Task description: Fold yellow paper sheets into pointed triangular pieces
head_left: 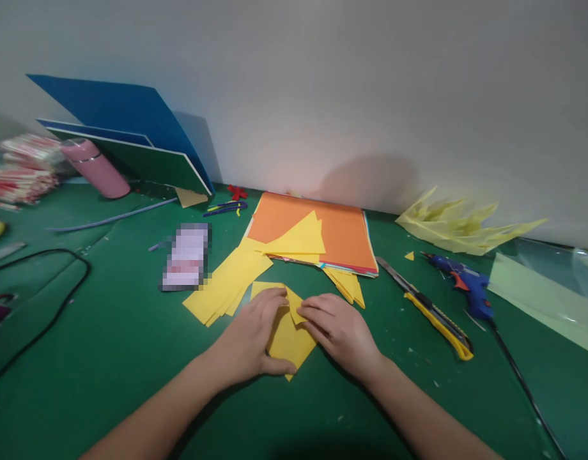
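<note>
A pale wall [294,96] rises behind the back edge of the green surface [131,358], which is dotted with small scraps. Near the middle of the surface, well forward of the back edge, a yellow sheet [291,348] lies between the two hands, partly folded, one corner pointing toward the front edge. The left hand [248,335] rests over the sheet's left side, its fingers bent across the upper part and the thumb spread well apart from them, near the lower corner. The right hand [344,332] has its fingers close together, their tips on a folded flap [294,308]; its thumb is hidden, so I cannot tell whether it pinches the paper. Just beyond the left hand, yellow strips [227,278] fan out beside a phone [186,259]. Toward the back edge lies a stack [284,214] topped with orange, yellow triangles [301,236] overlapping it. Right of the hands are a knife [438,319], its blade out, and a blue glue gun [476,294]; spiky yellow paper [459,227] sits behind them near the wall. Toward the back left corner, a pink bottle [100,169] leans before blue and green boards [126,105].
</note>
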Tool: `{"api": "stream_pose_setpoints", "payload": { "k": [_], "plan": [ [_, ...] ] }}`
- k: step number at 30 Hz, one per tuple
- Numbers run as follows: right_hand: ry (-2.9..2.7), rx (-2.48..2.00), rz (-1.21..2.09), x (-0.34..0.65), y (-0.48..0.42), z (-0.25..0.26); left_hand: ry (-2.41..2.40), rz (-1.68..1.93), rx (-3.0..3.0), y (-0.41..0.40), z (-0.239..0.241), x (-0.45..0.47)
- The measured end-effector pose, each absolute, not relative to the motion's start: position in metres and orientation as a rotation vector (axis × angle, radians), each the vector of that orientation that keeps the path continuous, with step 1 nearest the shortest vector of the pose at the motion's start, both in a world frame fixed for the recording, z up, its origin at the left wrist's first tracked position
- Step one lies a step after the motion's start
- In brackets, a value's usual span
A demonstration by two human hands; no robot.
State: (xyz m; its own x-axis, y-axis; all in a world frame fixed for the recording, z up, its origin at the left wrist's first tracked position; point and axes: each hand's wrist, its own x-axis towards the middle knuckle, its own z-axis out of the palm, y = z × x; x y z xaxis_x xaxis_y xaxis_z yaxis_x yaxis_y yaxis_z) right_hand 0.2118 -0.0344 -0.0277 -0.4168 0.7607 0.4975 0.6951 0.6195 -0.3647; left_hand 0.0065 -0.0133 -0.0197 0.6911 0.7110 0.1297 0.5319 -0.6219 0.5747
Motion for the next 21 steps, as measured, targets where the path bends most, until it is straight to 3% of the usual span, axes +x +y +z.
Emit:
{"api": "stream_pose_setpoints", "payload": {
  "k": [21],
  "plan": [
    [-2.367, -1.086, 0.122, 0.2160, -0.0325, -0.0267, 1.031, 0.258, 2.522, -0.0106, -0.0138, 0.0078]
  ]
}}
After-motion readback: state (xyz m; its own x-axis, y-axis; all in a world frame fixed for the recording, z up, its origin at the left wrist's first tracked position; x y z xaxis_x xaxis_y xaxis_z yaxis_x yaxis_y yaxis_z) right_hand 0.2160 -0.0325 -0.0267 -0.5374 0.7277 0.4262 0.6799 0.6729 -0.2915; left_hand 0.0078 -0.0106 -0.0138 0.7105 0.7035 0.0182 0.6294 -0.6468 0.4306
